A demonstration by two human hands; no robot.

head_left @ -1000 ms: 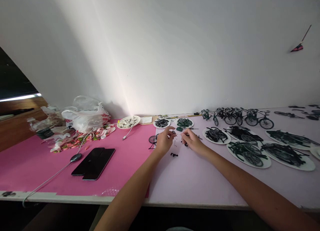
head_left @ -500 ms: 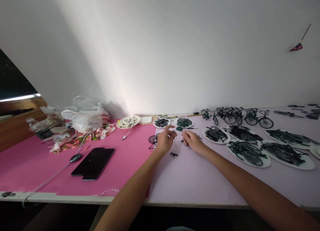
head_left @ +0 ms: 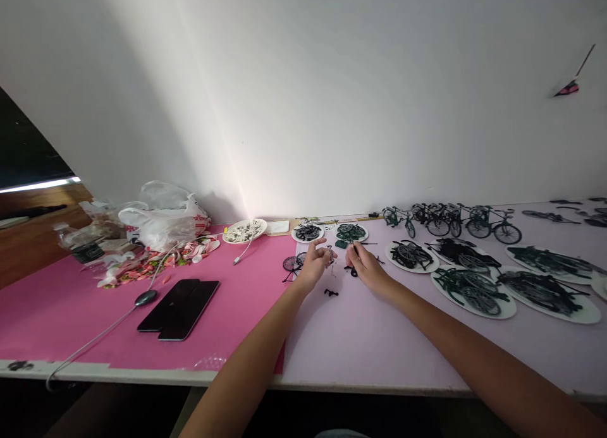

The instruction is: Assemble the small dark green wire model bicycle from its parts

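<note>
My left hand [head_left: 315, 265] is raised over the pale sheet, its thumb and a finger pinching a small thin greyish part [head_left: 332, 256] whose kind is too fine to make out. A little to the right, my right hand [head_left: 366, 267] is closed, with a dark bit at its fingertips that I cannot name. Below its fingers lies a small black piece [head_left: 352, 272]. Another black piece [head_left: 331, 292] rests nearer to me, between the forearms. Left of my left hand is a partly built model bicycle [head_left: 290, 264], wheels showing, partly hidden by the hand.
White plates of black and dark green bicycle parts [head_left: 474, 291] spread to the right. Finished model bicycles [head_left: 493, 226] stand behind them. On the pink side lie two dark phones or tablets [head_left: 179, 308], a cable [head_left: 95, 342], plastic bags [head_left: 164, 220] and a plate of white pieces [head_left: 245, 231].
My right hand has turned and its fingers have shifted upward. The gap between the fingertips looks slightly wider, and the black piece under the right hand shows more.
</note>
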